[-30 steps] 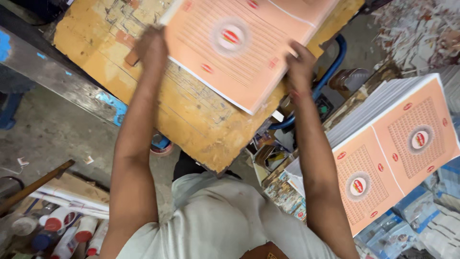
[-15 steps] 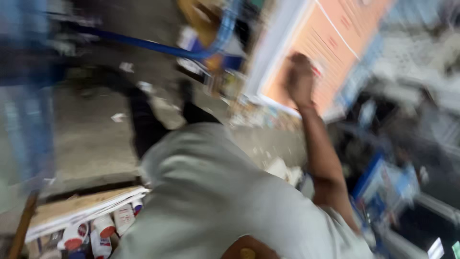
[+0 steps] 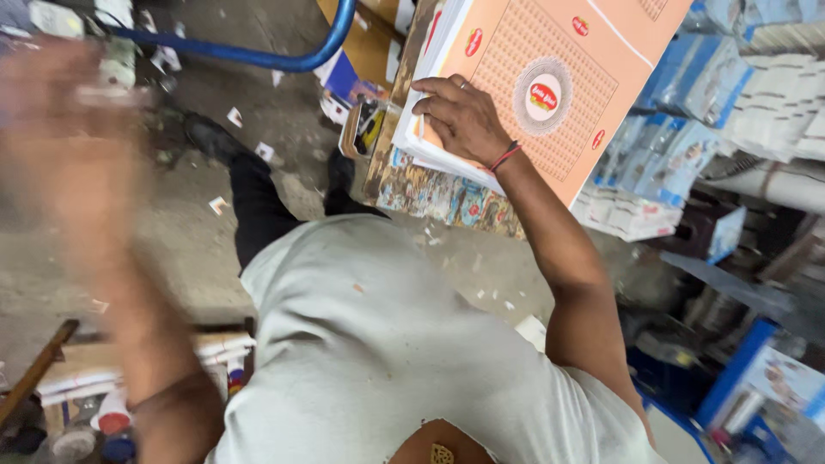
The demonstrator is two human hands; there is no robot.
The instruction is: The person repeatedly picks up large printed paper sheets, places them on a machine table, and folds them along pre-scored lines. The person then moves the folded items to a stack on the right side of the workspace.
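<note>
A tall stack of orange printed sheets (image 3: pixel 559 77) with red and white round emblems lies at the upper right. My right hand (image 3: pixel 464 116) rests flat on the stack's near-left corner, fingers spread over the top sheet's edge, a red thread around the wrist. My left hand (image 3: pixel 64 120) is raised at the far left, heavily blurred, with fingers apart and nothing seen in it. My grey shirt and dark trousers fill the middle of the view.
A blue metal tube frame (image 3: pixel 258 56) curves across the top. Colourful printed card stacks (image 3: pixel 438 193) sit under the orange stack. Blue and white bundles (image 3: pixel 653 163) pile up at right. Paper scraps litter the concrete floor (image 3: pixel 284 155). Cans and sheets (image 3: pixel 94 404) lie at lower left.
The view swung right from the wooden table to the side stack. Both hands let go of the orange sheets on the table; my right hand now lies on the side stack, my left has lifted away.
</note>
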